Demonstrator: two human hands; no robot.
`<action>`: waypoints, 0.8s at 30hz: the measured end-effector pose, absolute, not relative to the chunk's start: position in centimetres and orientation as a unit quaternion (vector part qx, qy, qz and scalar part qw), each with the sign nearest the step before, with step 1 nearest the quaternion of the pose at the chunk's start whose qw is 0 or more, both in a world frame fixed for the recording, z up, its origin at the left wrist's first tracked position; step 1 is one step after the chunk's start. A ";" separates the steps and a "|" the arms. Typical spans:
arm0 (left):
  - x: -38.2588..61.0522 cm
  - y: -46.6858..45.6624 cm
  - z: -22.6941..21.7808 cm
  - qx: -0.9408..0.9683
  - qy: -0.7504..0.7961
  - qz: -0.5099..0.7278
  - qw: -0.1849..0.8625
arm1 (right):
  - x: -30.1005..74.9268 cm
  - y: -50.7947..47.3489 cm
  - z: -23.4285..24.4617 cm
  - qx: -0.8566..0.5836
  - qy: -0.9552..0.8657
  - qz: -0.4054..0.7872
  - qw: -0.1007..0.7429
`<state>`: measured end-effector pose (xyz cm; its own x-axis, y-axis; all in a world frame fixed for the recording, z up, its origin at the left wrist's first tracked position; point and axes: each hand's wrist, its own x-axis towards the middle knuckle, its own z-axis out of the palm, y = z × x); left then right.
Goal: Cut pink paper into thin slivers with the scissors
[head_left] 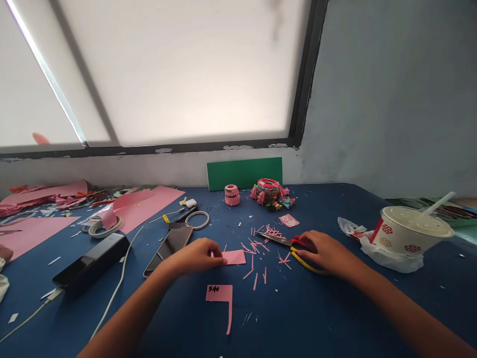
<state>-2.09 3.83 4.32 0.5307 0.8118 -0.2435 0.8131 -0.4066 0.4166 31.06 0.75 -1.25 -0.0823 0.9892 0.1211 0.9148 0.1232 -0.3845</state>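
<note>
My left hand rests on the blue table with its fingers pinched on a small pink paper rectangle. My right hand lies over the yellow and red handles of a pair of scissors, fingers curled around them; the blades point left and lie flat on the table. Thin pink paper strips are scattered between my hands. An L-shaped pink offcut with black writing lies nearer to me.
A phone, a black power bank with white cable, tape rolls and pink sheets lie left. Folded paper pieces and a green card stand by the wall. A lidded paper cup with straw sits right.
</note>
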 end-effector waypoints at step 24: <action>1.1 4.7 1.3 0.798 0.477 0.094 0.356 | 28.0 0.4 -2.0 -0.598 -0.606 0.358 0.384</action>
<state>1.12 4.71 1.33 0.5279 0.8277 -0.1901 0.6943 -0.2917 0.6579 28.03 0.40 -2.02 0.0097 0.9992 0.0384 0.4492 0.0299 -0.8929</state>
